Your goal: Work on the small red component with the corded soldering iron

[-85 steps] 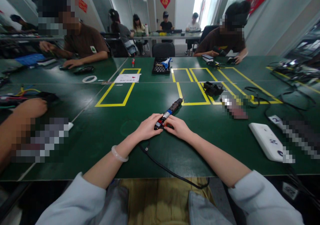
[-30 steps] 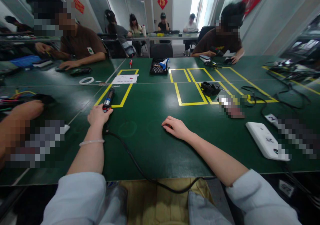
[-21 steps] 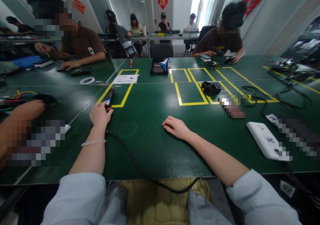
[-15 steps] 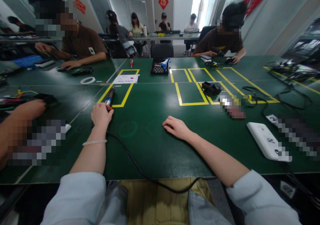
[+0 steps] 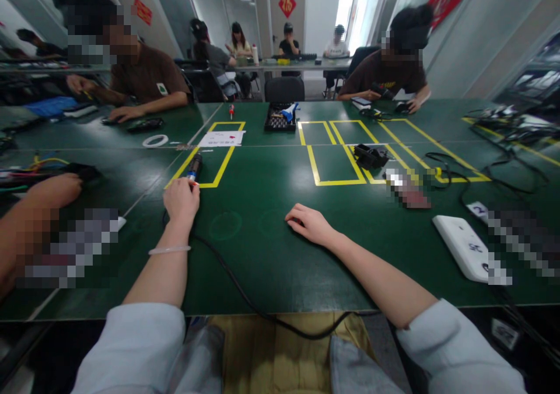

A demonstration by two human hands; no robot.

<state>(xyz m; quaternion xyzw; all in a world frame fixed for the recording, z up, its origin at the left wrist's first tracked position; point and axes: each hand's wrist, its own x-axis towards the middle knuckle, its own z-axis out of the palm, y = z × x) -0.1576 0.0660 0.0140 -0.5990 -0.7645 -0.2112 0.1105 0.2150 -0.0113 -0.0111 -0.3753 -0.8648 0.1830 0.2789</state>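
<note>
My left hand is closed around a black, cylindrical corded tool with a blue band, which looks like an electric screwdriver. Its far end points away from me, over the yellow tape outline; the rest is hidden under my fingers. From beneath that hand a black cord runs across the table and over its front edge. My right hand rests on the green tabletop with fingers curled in. A small dark reddish spot shows at its fingertips, too small to name.
A black tray holds a blue-and-white item. Nearby are a paper sheet, a tape roll, a black fixture and a white power bank. A neighbour's arm reaches in from the left; two people sit opposite.
My left hand has shifted slightly forward along the tool, covering more of its blue band. My right hand has stayed in place. The view has moved a little.
</note>
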